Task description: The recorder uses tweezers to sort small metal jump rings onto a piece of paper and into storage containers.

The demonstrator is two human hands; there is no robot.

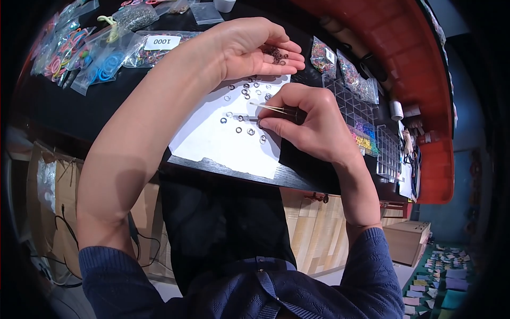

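a light squeeze of the tweezers [273,108], one ring at a time, probably suited the small rings [251,132] on the paper [207,141] around their tips; whether these held one could not be told. the right hand [314,122] pinched the tweezers, knuckles raised; beyond it, the left hand [247,57] was palm-up under dark rings [278,55].
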